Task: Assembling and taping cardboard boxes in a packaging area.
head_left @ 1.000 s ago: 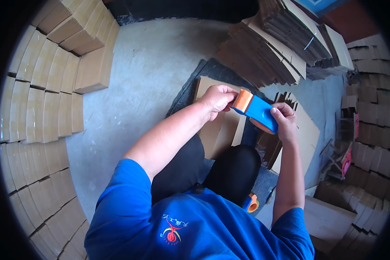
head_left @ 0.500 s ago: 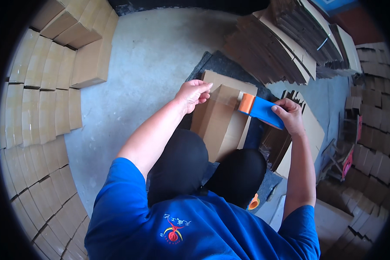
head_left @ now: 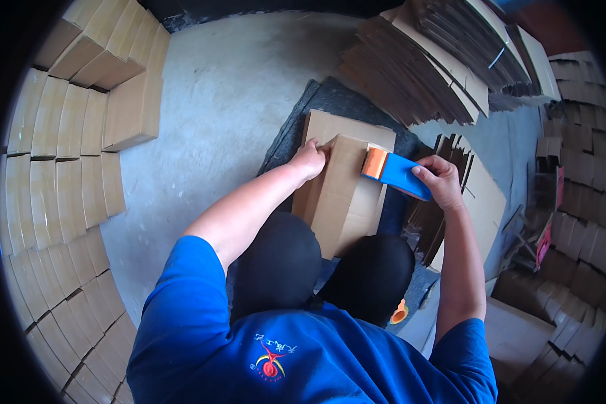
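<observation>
A brown cardboard box [head_left: 347,192] lies on a dark mat [head_left: 296,131] in front of my knees. My left hand [head_left: 310,159] presses on the box's far left flap, fingers curled on the cardboard. A blue tape dispenser with an orange roller [head_left: 394,172] is gripped in my right hand [head_left: 441,182]. Its roller end touches the far right part of the box top.
Stacks of made-up cardboard boxes [head_left: 60,175] curve along the left side. Piles of flat cardboard sheets [head_left: 438,67] lie at the back right, more flat cartons [head_left: 478,202] to the right. An orange plastic piece [head_left: 400,312] lies by my right knee. Bare concrete floor [head_left: 215,101] spreads at the back left.
Both hands have come down from in front of me to the box. The left hand moved onto the flap, and the dispenser's roller end now meets the box top.
</observation>
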